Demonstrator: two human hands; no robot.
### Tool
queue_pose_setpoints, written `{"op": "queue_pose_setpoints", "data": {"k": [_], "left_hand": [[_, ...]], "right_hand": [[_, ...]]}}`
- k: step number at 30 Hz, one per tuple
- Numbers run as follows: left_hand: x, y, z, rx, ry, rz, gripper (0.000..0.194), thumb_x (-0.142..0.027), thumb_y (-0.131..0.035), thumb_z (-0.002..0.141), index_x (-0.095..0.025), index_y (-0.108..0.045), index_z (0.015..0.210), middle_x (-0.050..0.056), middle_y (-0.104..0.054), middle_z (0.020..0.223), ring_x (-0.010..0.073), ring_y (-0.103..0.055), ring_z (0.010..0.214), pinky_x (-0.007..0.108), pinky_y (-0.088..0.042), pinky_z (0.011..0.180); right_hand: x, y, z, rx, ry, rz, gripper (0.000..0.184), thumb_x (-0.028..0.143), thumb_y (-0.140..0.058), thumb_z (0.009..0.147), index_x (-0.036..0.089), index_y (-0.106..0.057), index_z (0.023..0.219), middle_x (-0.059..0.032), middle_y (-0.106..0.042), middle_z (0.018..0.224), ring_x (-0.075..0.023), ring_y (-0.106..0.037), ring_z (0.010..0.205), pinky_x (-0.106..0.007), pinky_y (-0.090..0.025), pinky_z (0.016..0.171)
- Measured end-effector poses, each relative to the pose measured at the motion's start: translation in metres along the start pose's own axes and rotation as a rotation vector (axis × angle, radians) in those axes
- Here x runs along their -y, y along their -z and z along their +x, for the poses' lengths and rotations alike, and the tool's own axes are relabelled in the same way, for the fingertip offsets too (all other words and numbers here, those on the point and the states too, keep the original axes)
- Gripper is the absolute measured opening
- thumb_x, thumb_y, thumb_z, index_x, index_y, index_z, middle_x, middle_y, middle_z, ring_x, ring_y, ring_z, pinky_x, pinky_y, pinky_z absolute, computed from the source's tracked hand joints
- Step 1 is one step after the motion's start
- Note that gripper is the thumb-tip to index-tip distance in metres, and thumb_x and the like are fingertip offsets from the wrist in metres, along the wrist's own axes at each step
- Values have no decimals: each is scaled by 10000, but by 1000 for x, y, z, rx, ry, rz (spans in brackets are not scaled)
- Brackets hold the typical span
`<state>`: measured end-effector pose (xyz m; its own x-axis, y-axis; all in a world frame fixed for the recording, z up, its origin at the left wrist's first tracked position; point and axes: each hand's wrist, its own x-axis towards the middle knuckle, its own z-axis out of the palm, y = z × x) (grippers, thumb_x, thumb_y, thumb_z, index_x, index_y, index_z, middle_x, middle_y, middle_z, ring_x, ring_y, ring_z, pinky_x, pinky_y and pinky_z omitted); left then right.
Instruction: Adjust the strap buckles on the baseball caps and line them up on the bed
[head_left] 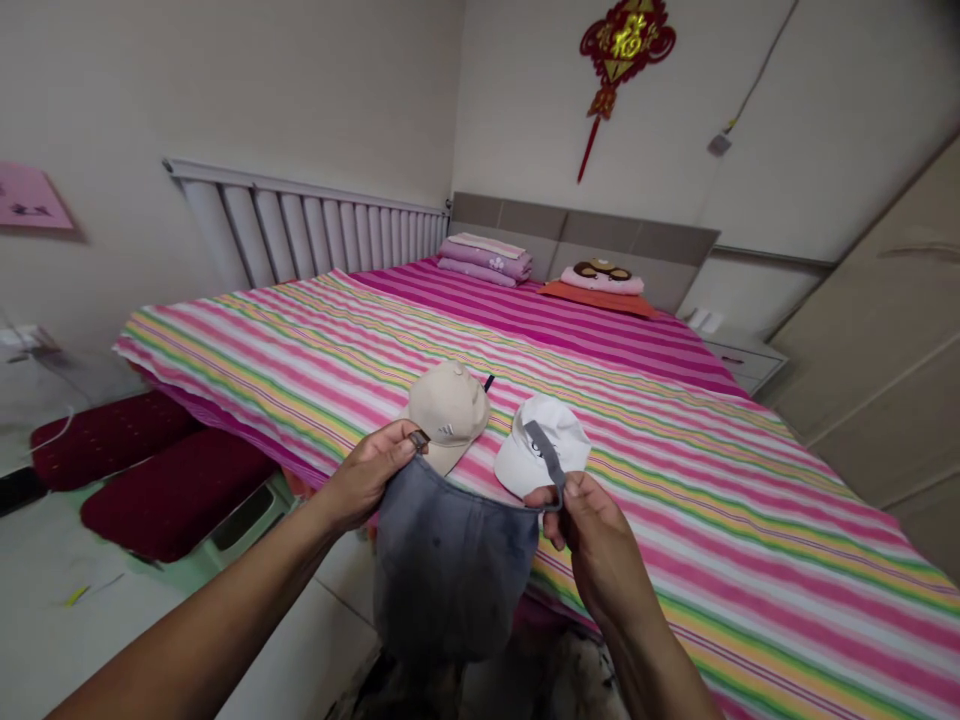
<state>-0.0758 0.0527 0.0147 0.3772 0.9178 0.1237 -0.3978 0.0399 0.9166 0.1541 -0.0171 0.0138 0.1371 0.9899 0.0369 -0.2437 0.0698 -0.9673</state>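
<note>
A dark grey-blue cap hangs between my two hands in front of the bed's edge. My left hand pinches one end of its back opening, by a small metal buckle. At the other end, my right hand grips the cap's strap, whose free end sticks up. Just beyond lie two more caps on the bed: a beige cap with a small dark logo, and a white cap partly covered by the strap and my right fingers.
The bed has a striped sheet. Folded purple bedding and a pink-and-orange pile lie near the headboard. Red-cushioned stools stand on the left, below a white radiator. A nightstand is at the right.
</note>
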Motion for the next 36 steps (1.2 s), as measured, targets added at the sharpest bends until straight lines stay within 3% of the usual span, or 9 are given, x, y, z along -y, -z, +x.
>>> {"op": "queue_pose_setpoints", "data": {"k": [4, 7, 12, 14, 19, 24, 26, 30, 36], "left_hand": [[-18, 11, 5, 20, -14, -56, 188, -252, -652, 691, -142, -553, 807, -19, -574, 640, 64, -529, 526, 150, -416, 500], [-36, 18, 26, 73, 11, -107, 345, -155, -673, 627, -146, -554, 951, 16, -613, 761, 99, -584, 630, 183, -458, 584], [-61, 41, 116, 14, 94, 191, 463, -133, -633, 599, -115, -533, 1051, 61, -620, 815, 131, -595, 653, 245, -466, 637], [-63, 52, 158, -157, 111, 487, 490, -193, -611, 628, -91, -511, 1097, 124, -620, 919, 198, -612, 770, 313, -467, 701], [-36, 74, 209, -320, 92, 671, 766, -430, -558, 700, -163, -232, 1340, 194, -247, 1404, 332, -275, 1266, 483, -315, 930], [7, 75, 175, -245, -41, 833, 730, -508, -492, 726, -122, -315, 1320, 157, -235, 1421, 271, -160, 1318, 423, -149, 1049], [19, 73, 148, -172, -217, 1075, 730, -497, -515, 718, -103, -342, 1308, 168, -198, 1430, 277, -91, 1330, 432, -82, 1063], [41, 69, 83, -88, -548, 1486, 638, -441, -458, 792, -133, -293, 1326, 170, -208, 1425, 304, -115, 1322, 498, -155, 1039], [102, 44, 6, 51, -827, 1454, 441, -200, -479, 784, -172, -387, 1215, 122, -453, 1271, 262, -248, 1285, 467, -260, 1018]], "right_hand": [[6, -11, 12, -5, 116, -74, 243, 404, -506, 804, 187, -471, 702, 17, -579, 548, -84, -413, 442, -205, -336, 447], [10, -21, 39, -35, 164, 10, 207, 362, -516, 796, 183, -461, 705, 15, -600, 556, -68, -411, 412, -193, -329, 428], [18, -40, 127, -198, 130, 36, 176, 360, -458, 774, 187, -446, 747, -12, -617, 644, -65, -451, 409, -190, -360, 399], [16, -45, 165, -198, 135, -7, 171, 355, -436, 775, 187, -459, 764, -24, -620, 725, -79, -533, 511, -209, -440, 488], [-30, -43, 198, -221, 143, -269, 227, 330, -541, 687, 201, -506, 871, -31, -612, 846, -150, -595, 720, -271, -484, 585], [-92, -31, 139, -101, 233, -593, 358, 369, -525, 707, 167, -547, 1002, -99, -617, 1009, -216, -594, 849, -333, -471, 706], [-101, -19, 116, -83, 266, -719, 356, 359, -495, 730, 165, -545, 1024, -107, -607, 1044, -225, -574, 912, -339, -449, 754], [-89, 20, 105, -189, 267, -988, 226, 333, -492, 708, 167, -586, 830, -107, -620, 892, -254, -543, 897, -370, -390, 797], [-46, 56, 154, -456, 85, -1268, 337, 447, -428, 769, 145, -554, 849, -124, -602, 844, -263, -553, 793, -356, -388, 638]]}}
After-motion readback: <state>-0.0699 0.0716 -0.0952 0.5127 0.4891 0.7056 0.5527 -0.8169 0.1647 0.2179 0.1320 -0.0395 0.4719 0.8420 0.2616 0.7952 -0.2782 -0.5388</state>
